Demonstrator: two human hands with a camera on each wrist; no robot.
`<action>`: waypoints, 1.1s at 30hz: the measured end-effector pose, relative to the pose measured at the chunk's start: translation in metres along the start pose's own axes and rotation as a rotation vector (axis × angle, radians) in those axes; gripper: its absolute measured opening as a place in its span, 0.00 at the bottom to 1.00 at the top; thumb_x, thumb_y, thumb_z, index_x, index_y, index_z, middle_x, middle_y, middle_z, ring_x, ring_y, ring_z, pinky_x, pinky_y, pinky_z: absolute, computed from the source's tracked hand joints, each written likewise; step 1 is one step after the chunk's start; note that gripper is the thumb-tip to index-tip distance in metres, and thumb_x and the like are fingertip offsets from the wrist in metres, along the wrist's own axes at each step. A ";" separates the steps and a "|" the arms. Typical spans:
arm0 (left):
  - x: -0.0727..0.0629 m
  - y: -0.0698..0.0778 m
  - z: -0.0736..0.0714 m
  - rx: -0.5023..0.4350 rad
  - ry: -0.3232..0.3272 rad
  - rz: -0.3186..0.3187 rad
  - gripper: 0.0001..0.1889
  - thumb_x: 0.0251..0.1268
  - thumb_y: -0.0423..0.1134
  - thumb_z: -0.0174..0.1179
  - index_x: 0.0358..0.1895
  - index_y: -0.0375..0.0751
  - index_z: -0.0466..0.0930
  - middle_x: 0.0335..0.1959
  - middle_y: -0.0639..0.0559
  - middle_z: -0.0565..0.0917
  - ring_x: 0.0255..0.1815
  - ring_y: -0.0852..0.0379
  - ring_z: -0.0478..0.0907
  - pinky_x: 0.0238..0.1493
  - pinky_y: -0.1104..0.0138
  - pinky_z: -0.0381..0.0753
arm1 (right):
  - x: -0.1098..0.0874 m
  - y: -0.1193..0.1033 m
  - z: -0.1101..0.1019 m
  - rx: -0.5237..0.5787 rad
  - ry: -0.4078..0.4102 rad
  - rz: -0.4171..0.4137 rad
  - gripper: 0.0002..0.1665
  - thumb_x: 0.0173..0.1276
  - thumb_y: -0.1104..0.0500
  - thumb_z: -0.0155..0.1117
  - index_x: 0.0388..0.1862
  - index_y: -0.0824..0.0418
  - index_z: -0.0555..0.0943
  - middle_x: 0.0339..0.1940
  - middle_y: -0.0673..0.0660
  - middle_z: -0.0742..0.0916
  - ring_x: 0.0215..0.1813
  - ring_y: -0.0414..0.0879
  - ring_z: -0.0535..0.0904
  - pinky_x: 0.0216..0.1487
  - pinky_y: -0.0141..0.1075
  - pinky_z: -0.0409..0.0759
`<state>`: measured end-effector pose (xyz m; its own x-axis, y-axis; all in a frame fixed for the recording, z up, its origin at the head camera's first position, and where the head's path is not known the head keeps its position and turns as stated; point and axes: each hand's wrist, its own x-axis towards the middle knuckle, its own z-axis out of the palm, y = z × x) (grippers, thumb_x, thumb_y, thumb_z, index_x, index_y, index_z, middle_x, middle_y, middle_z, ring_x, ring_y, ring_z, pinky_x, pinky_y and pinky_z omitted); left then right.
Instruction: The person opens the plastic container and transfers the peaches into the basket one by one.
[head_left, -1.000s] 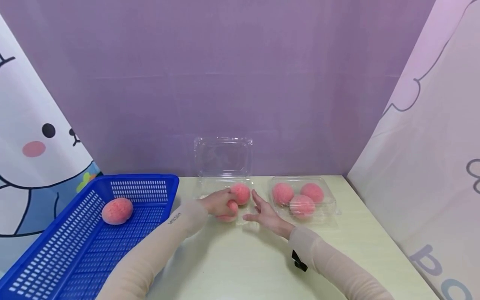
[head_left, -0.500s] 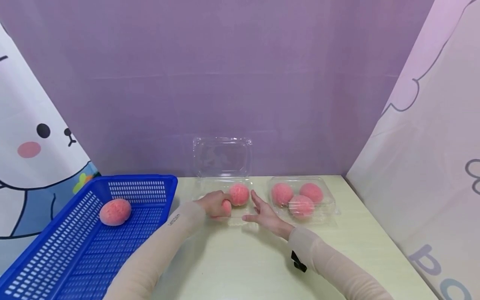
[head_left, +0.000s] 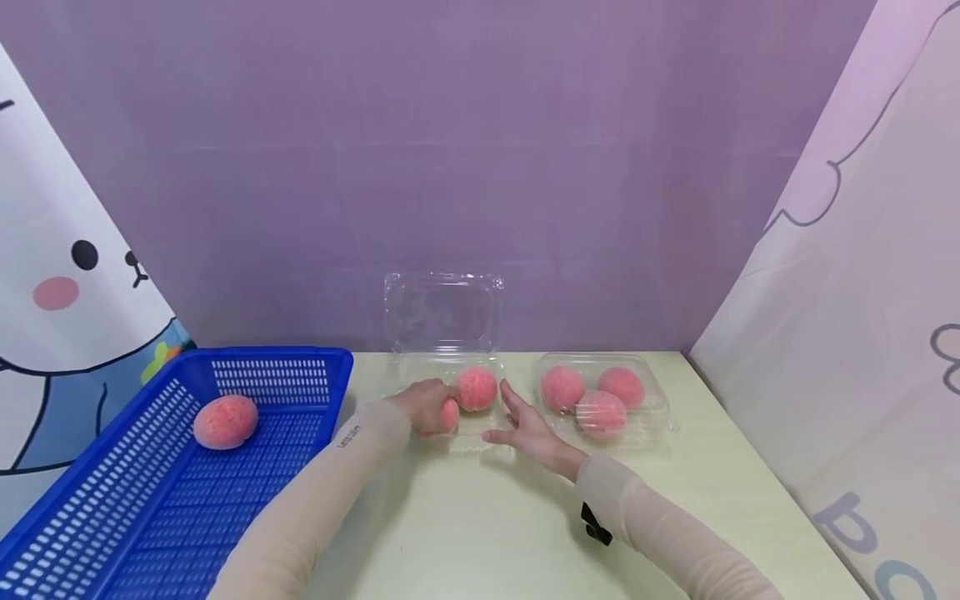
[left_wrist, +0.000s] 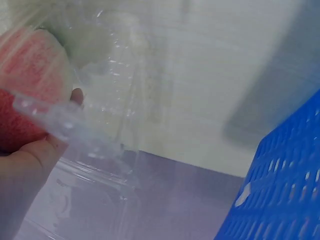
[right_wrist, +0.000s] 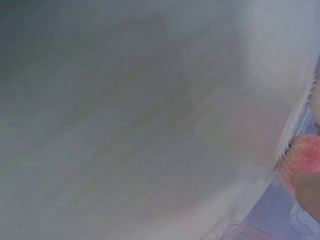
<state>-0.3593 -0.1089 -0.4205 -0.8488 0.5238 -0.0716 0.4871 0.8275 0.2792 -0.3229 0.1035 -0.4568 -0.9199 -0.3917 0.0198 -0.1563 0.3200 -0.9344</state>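
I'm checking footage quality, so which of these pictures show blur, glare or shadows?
Head view: fairly sharp, soft shadows on the table, glints along the raised lid. Left wrist view: hazy, a plastic edge blurred. Right wrist view: mostly streaky grey blur, pink ball clearer at right.

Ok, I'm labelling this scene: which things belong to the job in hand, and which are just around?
Likely in the job:
left hand
right hand
open clear box
its two peaches
blue basket
basket peach
filled clear box

Likely just around:
purple curtain
printed cloths
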 end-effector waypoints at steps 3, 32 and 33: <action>0.002 -0.002 0.002 -0.009 0.025 0.006 0.21 0.43 0.40 0.67 0.46 0.51 0.79 0.34 0.52 0.77 0.37 0.56 0.73 0.44 0.62 0.74 | -0.002 -0.006 -0.001 0.011 -0.006 0.007 0.55 0.58 0.64 0.65 0.73 0.61 0.39 0.75 0.56 0.45 0.75 0.54 0.43 0.71 0.48 0.49; -0.012 0.010 -0.038 -0.108 0.121 0.014 0.26 0.34 0.37 0.71 0.45 0.47 0.78 0.38 0.51 0.75 0.38 0.55 0.72 0.43 0.62 0.74 | -0.002 -0.003 -0.003 -0.001 -0.005 0.013 0.56 0.58 0.58 0.66 0.74 0.57 0.39 0.75 0.53 0.46 0.74 0.55 0.47 0.71 0.47 0.52; -0.015 0.012 -0.038 -0.123 0.109 0.004 0.26 0.34 0.37 0.71 0.45 0.47 0.77 0.38 0.51 0.75 0.38 0.55 0.72 0.43 0.62 0.74 | -0.002 -0.003 -0.003 0.002 -0.006 0.016 0.56 0.58 0.59 0.66 0.74 0.57 0.39 0.75 0.53 0.46 0.74 0.54 0.46 0.71 0.47 0.51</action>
<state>-0.3491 -0.1145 -0.3794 -0.8674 0.4965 0.0325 0.4675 0.7908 0.3949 -0.3212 0.1060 -0.4529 -0.9199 -0.3921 0.0027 -0.1409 0.3241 -0.9355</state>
